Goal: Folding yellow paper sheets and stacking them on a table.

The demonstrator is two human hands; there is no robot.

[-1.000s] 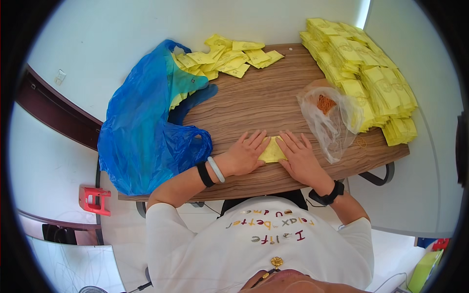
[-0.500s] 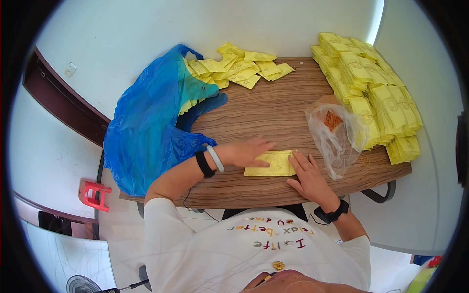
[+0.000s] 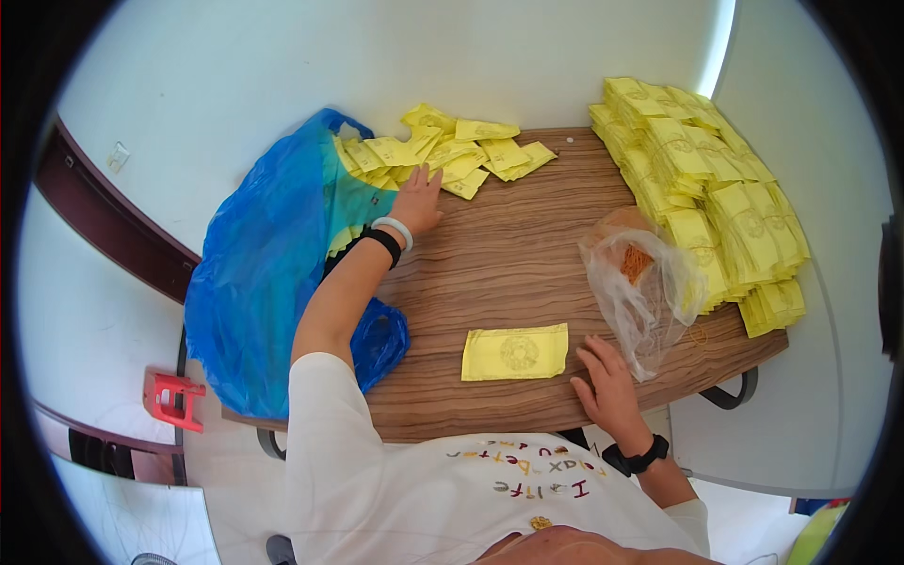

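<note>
My left hand (image 3: pixel 419 201) reaches over the far left of the table, its fingers stretched out at the edge of a loose pile of yellow packets (image 3: pixel 461 155). I cannot tell if the fingertips touch them. More packets show in the mouth of a large blue plastic bag (image 3: pixel 254 273) beside my left forearm. Near the table's front lies a flat yellow packet (image 3: pixel 515 353) with a round print. Just right of it, my right hand (image 3: pixel 610 384) rests on the wood with fingers apart, holding nothing.
Bundled yellow packets (image 3: pixel 716 188) are stacked high along the right edge of the wooden table (image 3: pixel 490 254). In front of them lies a clear plastic bag (image 3: pixel 650 311) with orange rubber bands (image 3: pixel 636 262) in it. A red stool (image 3: pixel 174 399) stands on the floor at left.
My left hand has left the flat packet and moved away to the far loose pile. My right hand has come off the packet and now lies beside it.
</note>
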